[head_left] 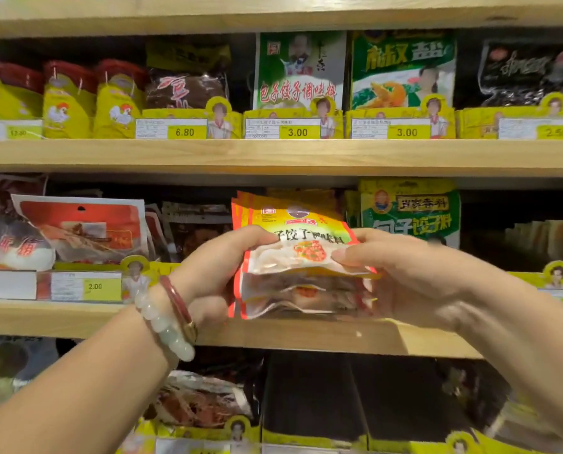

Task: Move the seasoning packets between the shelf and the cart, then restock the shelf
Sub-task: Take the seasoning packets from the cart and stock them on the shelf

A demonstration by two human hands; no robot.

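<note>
The left hand (223,273), two bracelets (172,317) on its raised wrist, curls thumb over and fingers under the left edge of a stack of seasoning packets (301,257). The right hand (401,273) pinches the stack's right edge, thumb on top. The stack is held in front of the middle wooden shelf (77,317), just above its front edge.

seasoning packets (301,257) between left hand (214,273) and right hand (404,276), before shelf (273,155)
</note>
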